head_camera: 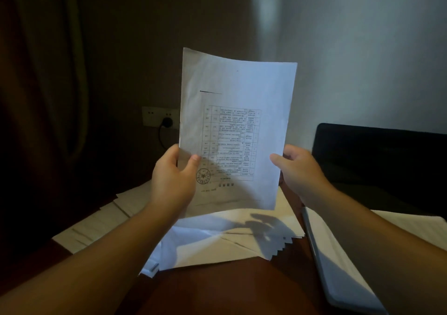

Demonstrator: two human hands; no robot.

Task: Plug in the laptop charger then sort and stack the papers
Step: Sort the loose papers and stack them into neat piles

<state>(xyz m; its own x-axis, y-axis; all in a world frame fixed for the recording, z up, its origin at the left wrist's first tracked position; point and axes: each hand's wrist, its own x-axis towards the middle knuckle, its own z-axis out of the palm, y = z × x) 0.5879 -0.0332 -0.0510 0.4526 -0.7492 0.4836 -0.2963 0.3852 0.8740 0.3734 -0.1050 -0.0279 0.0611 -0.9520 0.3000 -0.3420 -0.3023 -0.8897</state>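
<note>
On the brown desk [229, 288] lie loose papers [217, 237], with a laptop [338, 266] at the right and a black plug [167, 121] in the wall socket [154, 116] behind. Above the pile, both hands hold one sheet [238, 130] upright. The left hand [173, 176] pinches its left edge, and the right hand [298, 169] pinches its right edge.

Held sheet [238, 130]: thin matt paper, slightly curled. Loose papers [217, 239] below: matt, creased. Bench [217, 290]: smooth reddish wood, faint sheen. Wall socket [159, 118]: smooth pale plastic.
</note>
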